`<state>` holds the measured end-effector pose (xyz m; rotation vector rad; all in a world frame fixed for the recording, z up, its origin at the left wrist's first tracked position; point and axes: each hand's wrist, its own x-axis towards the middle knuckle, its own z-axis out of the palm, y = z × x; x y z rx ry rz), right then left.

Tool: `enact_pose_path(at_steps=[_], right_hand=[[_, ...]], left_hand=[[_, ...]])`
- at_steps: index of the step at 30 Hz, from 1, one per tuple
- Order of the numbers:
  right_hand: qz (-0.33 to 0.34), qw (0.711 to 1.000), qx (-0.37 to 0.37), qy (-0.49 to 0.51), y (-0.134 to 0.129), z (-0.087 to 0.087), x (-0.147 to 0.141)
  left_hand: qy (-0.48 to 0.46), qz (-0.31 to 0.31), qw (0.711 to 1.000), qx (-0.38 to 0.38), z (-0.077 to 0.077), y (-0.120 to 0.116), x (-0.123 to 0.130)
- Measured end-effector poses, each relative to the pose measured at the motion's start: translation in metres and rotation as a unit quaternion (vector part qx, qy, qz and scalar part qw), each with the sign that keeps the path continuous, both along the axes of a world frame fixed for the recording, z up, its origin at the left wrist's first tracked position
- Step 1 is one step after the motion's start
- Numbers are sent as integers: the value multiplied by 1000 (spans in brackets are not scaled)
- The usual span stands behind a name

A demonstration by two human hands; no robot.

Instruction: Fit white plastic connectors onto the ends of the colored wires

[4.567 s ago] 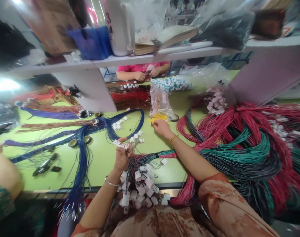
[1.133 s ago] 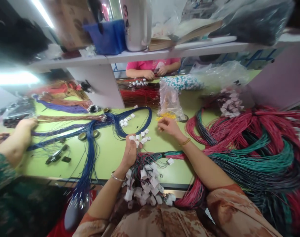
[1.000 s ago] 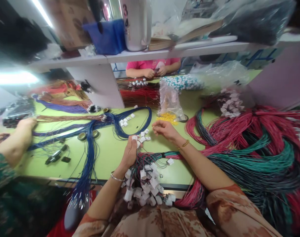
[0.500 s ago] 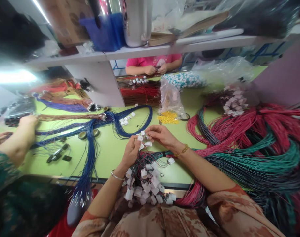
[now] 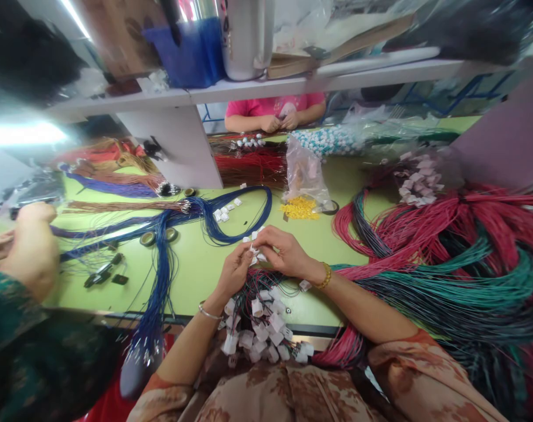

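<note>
My left hand has its fingers closed on small white connectors above the front edge of the green table. From the right, my right hand meets it, its thumb and fingers pinched at the same connectors. Which connector each fingertip touches is partly hidden. Below the hands hangs a bundle of white connectors on thin dark and red wires. One loose white connector lies by my right wrist. Red, green and black wires run off to the right.
Blue wires, tape rolls and black parts lie left. Yellow pieces sit beside a plastic bag. A co-worker's arm reaches in at left; another person works opposite, under a shelf.
My right hand has moved slightly left and down, closing in against my left hand and covering more of the connectors. The co-worker's arm at left has shifted a little left.
</note>
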<state>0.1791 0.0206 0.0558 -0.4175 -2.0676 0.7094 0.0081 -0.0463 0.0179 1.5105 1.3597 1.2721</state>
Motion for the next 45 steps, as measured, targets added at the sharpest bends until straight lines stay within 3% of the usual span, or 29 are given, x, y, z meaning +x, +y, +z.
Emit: enact_pose_path(at_steps=[8, 15, 21, 26, 30, 33, 38, 45], right_hand=[[-32, 998, 18, -50, -2, 1, 3], [-71, 985, 115, -105, -5, -12, 0], [-81, 970, 146, -178, -25, -25, -9], [-56, 982, 117, -136, -27, -31, -18], [-46, 996, -14, -81, -9, -22, -11], [-78, 993, -82, -33, 6, -8, 9], [-124, 986, -112, -14, 16, 6, 73], [-218, 941, -256, 43, -23, -12, 173]], left_hand=[[15, 3, 1000, 4, 0, 0, 0], [15, 34, 999, -1, -5, 1, -1], [-22, 64, 998, -5, -5, 2, -4], [-60, 102, 993, -15, -8, 6, -5], [9, 65, 998, -19, -5, 7, -5], [154, -23, 988, -3, 3, 1, -6], [360, -152, 920, 1, 23, -22, -7], [440, -198, 875, -30, 38, -72, 8]])
